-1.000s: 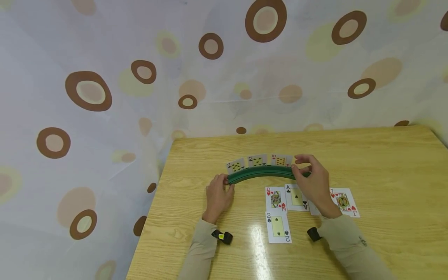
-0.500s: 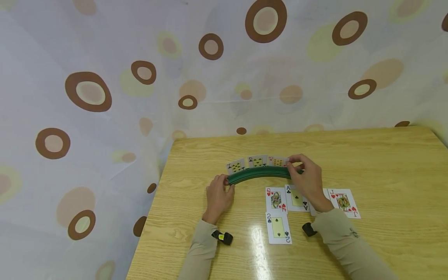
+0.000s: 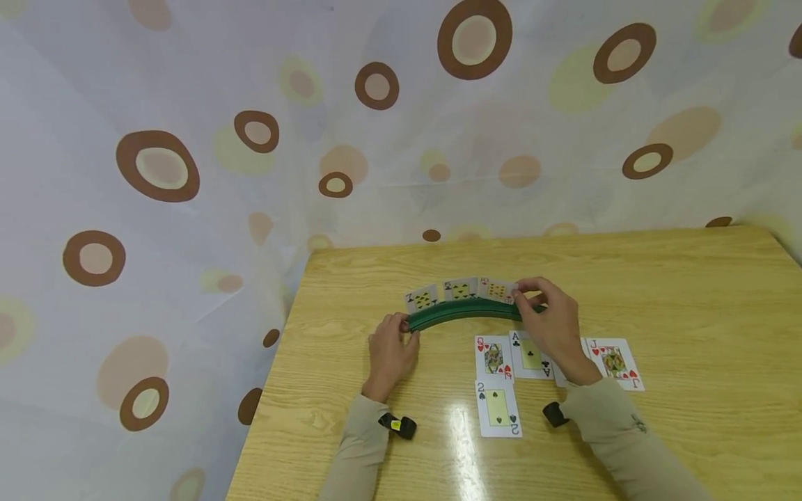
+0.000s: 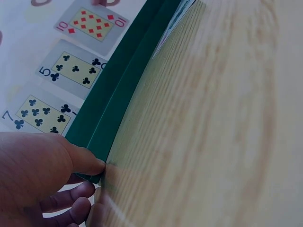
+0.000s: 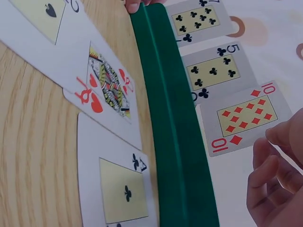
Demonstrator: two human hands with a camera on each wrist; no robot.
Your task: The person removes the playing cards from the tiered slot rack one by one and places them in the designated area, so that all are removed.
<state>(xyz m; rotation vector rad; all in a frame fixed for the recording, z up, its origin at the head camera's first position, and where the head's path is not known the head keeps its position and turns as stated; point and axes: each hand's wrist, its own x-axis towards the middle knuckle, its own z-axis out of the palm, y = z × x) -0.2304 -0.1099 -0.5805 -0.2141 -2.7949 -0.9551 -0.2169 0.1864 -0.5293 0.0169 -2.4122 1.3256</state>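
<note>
A curved green card holder (image 3: 466,307) stands on the table. My left hand (image 3: 391,351) grips its left end between thumb and fingers. The seven of clubs (image 4: 41,113) and five of clubs (image 4: 71,68) stand in its slot, leaning back. With thumb and fingertips, my right hand (image 3: 554,323) pinches the lower right corner of the ten of diamonds (image 5: 246,118). That card is tilted, and its near left corner shows above the slot in the right wrist view. Its left edge overlaps the five of clubs. The holder's right end is partly behind my right hand.
Face up in front of the holder lie the queen of hearts (image 3: 493,356), ace of clubs (image 3: 531,355), two of spades (image 3: 498,409) and jack of hearts (image 3: 614,362). Another card (image 3: 560,376) is mostly hidden under my right hand. A patterned cloth (image 3: 401,139) hangs behind the table.
My right hand has moved left along the holder with the ten of diamonds, bringing it against the five of clubs. The ten now tilts and shows more of its lower edge. My left hand stays put.
</note>
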